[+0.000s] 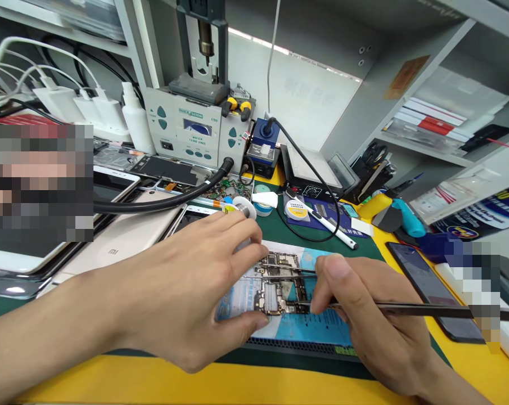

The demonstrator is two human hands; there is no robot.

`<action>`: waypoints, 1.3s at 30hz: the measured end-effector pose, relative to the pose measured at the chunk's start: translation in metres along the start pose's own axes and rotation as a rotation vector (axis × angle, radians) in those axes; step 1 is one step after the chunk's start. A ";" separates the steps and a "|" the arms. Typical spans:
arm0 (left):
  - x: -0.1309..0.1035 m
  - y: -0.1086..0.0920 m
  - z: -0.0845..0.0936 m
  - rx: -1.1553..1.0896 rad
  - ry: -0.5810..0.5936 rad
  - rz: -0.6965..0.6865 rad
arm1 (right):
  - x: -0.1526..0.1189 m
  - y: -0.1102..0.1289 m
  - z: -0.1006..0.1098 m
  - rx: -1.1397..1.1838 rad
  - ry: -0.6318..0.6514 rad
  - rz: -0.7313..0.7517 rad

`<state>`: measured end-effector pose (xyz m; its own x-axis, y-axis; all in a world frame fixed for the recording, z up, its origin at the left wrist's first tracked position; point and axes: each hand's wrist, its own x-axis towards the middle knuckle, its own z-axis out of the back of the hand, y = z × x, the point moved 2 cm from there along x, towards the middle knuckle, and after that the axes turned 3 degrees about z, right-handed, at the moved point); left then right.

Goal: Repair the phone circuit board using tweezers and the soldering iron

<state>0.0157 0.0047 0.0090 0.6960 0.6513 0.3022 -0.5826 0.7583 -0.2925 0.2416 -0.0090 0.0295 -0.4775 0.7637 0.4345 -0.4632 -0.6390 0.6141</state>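
Upper-left corner of the phone logic board [279, 287] hidden behind our left hand [203, 270], tips of the tweezers [423, 309] left of our right hand [381, 332] too fine for us to place, white-framed tablet [30, 250] far left of the grip pixelated and cut off

Far left of your bench: grey hot-air station [197, 132] reads "QUICK" with a blurred model number, "ESD" to its right, "QUICK LEAD FREE" below the display. Left, on your pale phone back [125, 242]: "MI" logo. Right of centre: white pen [332, 226], plus sign at its near end. Print on your blue-and-white mat [321, 333], the yellow round label [297, 210] and the dark box [482, 211] at far right: too small or blurred for you to read.
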 end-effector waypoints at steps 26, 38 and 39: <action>0.000 -0.006 -0.004 -0.012 -0.088 -0.064 | 0.000 -0.001 0.001 -0.111 0.066 0.047; -0.002 -0.006 -0.004 -0.003 -0.031 -0.006 | -0.002 -0.001 0.000 -0.060 0.065 0.047; -0.001 -0.006 -0.005 -0.006 -0.021 0.011 | -0.001 -0.001 0.000 -0.054 0.064 0.047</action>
<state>0.0201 -0.0003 0.0061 0.6809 0.6597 0.3179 -0.5874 0.7513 -0.3010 0.2428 -0.0092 0.0282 -0.5456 0.7265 0.4178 -0.4780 -0.6793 0.5569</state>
